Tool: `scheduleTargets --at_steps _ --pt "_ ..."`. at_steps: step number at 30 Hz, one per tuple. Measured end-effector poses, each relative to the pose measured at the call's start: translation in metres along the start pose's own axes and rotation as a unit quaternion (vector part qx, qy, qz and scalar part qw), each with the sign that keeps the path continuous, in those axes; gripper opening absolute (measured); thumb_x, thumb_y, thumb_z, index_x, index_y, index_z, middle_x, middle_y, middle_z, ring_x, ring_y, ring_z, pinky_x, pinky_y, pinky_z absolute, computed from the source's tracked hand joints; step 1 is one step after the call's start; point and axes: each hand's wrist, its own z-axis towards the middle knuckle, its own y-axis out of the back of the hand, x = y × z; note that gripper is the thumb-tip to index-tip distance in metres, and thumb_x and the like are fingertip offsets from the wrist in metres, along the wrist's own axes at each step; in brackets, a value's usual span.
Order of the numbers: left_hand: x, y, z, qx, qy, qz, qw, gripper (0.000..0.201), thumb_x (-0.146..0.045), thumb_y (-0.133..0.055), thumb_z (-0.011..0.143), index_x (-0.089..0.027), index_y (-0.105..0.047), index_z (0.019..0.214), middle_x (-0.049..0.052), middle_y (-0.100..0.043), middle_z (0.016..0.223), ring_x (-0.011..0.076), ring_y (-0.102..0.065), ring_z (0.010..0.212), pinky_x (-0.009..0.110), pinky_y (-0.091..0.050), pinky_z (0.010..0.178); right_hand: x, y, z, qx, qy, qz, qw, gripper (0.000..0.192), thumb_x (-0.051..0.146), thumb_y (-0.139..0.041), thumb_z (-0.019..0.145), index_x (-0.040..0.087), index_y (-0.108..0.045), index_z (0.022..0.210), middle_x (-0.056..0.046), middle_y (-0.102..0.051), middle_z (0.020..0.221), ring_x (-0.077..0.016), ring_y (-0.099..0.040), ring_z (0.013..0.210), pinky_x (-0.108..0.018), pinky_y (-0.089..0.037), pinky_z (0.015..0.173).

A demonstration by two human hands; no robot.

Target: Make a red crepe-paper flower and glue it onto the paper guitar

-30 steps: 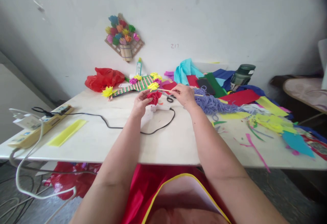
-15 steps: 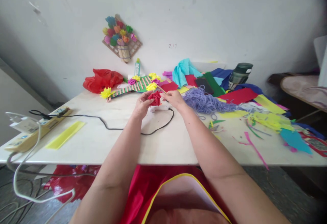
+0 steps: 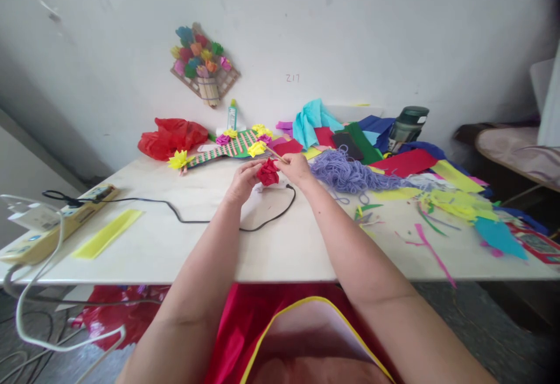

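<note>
Over the middle of the table, my left hand (image 3: pixel 245 182) is closed on a red crepe-paper flower (image 3: pixel 268 173) with ruffled petals. My right hand (image 3: pixel 294 168) is closed around a thin wooden stick (image 3: pixel 275 153), whose far end points up and left past the flower. The right fingertips are close against the flower's right side; whether they touch it I cannot tell. Beneath the hands lies a white device, mostly hidden, with a black cord (image 3: pixel 280 216). Just behind sits a green guitar-like shape (image 3: pixel 227 149) with pink strips and a yellow paper flower (image 3: pixel 256 149).
Purple yarn (image 3: pixel 343 171) and coloured paper sheets lie at the right, with a dark bottle (image 3: pixel 410 124) behind. A power strip (image 3: pixel 61 226) and yellow paper strip (image 3: pixel 107 234) are at the left. Red plastic (image 3: pixel 172 138) sits by the wall; cords hang over the left edge.
The red flower has turned in my left hand, and more of its petals show now. Both hands stay in nearly the same place. The whole view has shifted slightly.
</note>
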Motion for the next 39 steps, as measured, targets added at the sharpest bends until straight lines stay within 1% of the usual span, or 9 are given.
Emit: scheduleTargets --at_steps 7,13,17,22,25,29,33,36,39 --pt "-0.004 -0.004 -0.004 -0.054 0.017 0.064 0.996 0.036 -0.036 -0.083 0.049 -0.012 -0.070 0.073 0.005 -0.068 0.064 0.0149 -0.060 0.054 0.026 -0.047 0.053 0.007 0.000 -0.006 0.031 0.036 -0.053 0.997 0.029 0.030 -0.062 0.075 0.018 -0.051 0.052 0.006 -0.037 0.051 -0.0098 -0.035 0.056 -0.025 -0.024 0.056" --pt "-0.004 -0.003 -0.002 -0.090 0.018 0.093 0.991 0.024 -0.031 -0.076 0.048 -0.013 -0.065 0.059 0.002 -0.061 0.053 0.0127 -0.052 0.047 0.025 -0.041 0.047 0.006 0.000 -0.007 0.048 0.059 -0.071 0.995 0.029 0.031 -0.061 0.076 0.019 -0.048 0.053 0.006 -0.036 0.052 -0.0098 -0.034 0.057 -0.026 -0.022 0.056" --pt "-0.005 -0.001 -0.001 -0.108 0.024 0.081 0.990 0.021 -0.030 -0.074 0.051 -0.014 -0.062 0.058 0.000 -0.058 0.051 0.0125 -0.051 0.047 0.025 -0.040 0.046 0.005 0.000 -0.007 0.048 0.056 -0.071 0.995 0.033 0.032 -0.060 0.076 0.020 -0.042 0.052 0.006 -0.035 0.052 -0.0096 -0.033 0.056 -0.026 -0.021 0.056" --pt "-0.005 -0.001 0.000 -0.118 0.049 0.047 0.991 0.018 -0.028 -0.071 0.051 -0.014 -0.059 0.055 0.000 -0.055 0.051 0.0121 -0.050 0.047 0.025 -0.041 0.047 0.006 0.000 -0.007 0.054 0.047 -0.088 0.994 0.033 0.031 -0.059 0.077 0.020 -0.042 0.052 0.006 -0.035 0.052 -0.0100 -0.033 0.057 -0.027 -0.021 0.057" --pt "-0.005 -0.001 0.000 -0.117 0.054 0.038 0.991 0.018 -0.028 -0.070 0.050 -0.014 -0.061 0.057 0.001 -0.057 0.053 0.0124 -0.051 0.049 0.025 -0.041 0.048 0.007 0.001 -0.008 0.053 0.040 -0.101 0.993 0.033 0.031 -0.060 0.077 0.020 -0.042 0.051 0.006 -0.035 0.051 -0.0102 -0.033 0.057 -0.026 -0.022 0.057" --pt "-0.005 -0.001 -0.001 -0.104 0.049 0.047 0.992 0.023 -0.031 -0.073 0.049 -0.014 -0.063 0.059 0.002 -0.058 0.057 0.0133 -0.052 0.053 0.026 -0.043 0.050 0.007 0.002 -0.008 0.063 0.038 -0.114 0.991 0.029 0.031 -0.059 0.079 0.019 -0.050 0.055 0.004 -0.044 0.054 -0.0112 -0.039 0.060 -0.026 -0.025 0.058" --pt "-0.007 0.000 -0.002 -0.099 0.039 0.076 0.991 0.026 -0.034 -0.075 0.049 -0.014 -0.065 0.061 0.002 -0.059 0.059 0.0135 -0.052 0.055 0.026 -0.043 0.051 0.004 0.007 -0.007 0.098 0.050 -0.076 0.991 0.025 0.040 -0.058 0.083 0.019 -0.061 0.071 0.002 -0.058 0.066 -0.0130 -0.049 0.066 -0.025 -0.031 0.063" --pt "-0.007 0.001 -0.002 -0.088 0.038 0.091 0.991 0.025 -0.035 -0.073 0.051 -0.014 -0.065 0.061 0.002 -0.058 0.058 0.0135 -0.052 0.054 0.025 -0.041 0.050 -0.001 0.012 -0.004 0.121 0.057 -0.016 0.991 0.034 0.047 -0.047 0.091 0.019 -0.061 0.077 0.000 -0.064 0.074 -0.0145 -0.055 0.072 -0.026 -0.036 0.069" --pt "-0.005 0.002 -0.002 -0.077 0.035 0.101 0.991 0.024 -0.035 -0.073 0.051 -0.014 -0.066 0.060 0.001 -0.058 0.057 0.0128 -0.051 0.052 0.024 -0.038 0.049 -0.006 0.014 0.000 0.122 0.063 0.000 0.991 0.033 0.042 -0.042 0.093 0.019 -0.059 0.075 -0.001 -0.063 0.073 -0.0146 -0.055 0.074 -0.026 -0.038 0.072"
